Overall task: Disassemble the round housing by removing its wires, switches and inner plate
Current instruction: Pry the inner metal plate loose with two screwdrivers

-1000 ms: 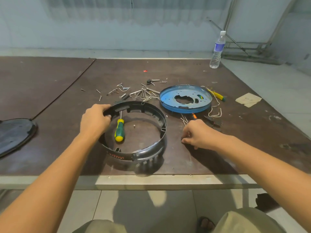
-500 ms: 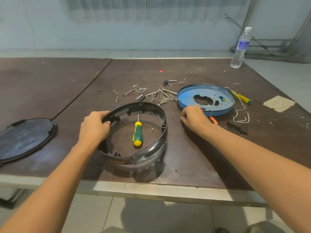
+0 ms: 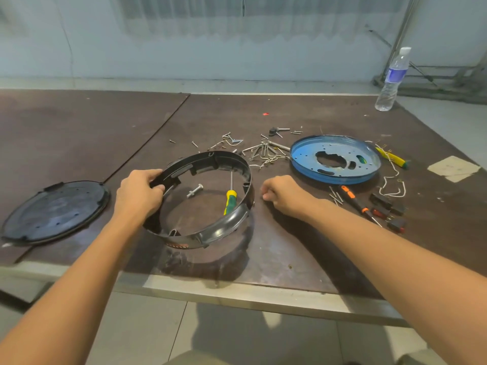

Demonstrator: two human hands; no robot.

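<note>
The black round housing ring (image 3: 224,230) stands tilted on the brown table, its near side resting on the surface. My left hand (image 3: 139,193) grips the ring's left rim. Just right of the ring, my right hand (image 3: 284,196) hovers with curled fingers, and nothing shows in it. Inside the ring lie a green-and-yellow screwdriver (image 3: 230,202) and a bolt (image 3: 195,191). The blue inner plate (image 3: 305,156) lies apart at the right. Black switches (image 3: 387,209) and white wires (image 3: 392,185) lie loose beyond my right arm.
A black round cover (image 3: 55,212) lies at the left. Several screws and metal clips (image 3: 263,151) are scattered behind the ring. An orange-handled screwdriver (image 3: 355,201), a yellow one (image 3: 392,159), a paper scrap (image 3: 453,168) and a water bottle (image 3: 392,80) are at the right.
My right hand has pulled back from beside the blue plate to the ring's right side. The left hand keeps its grip on the rim. The view has shifted left.
</note>
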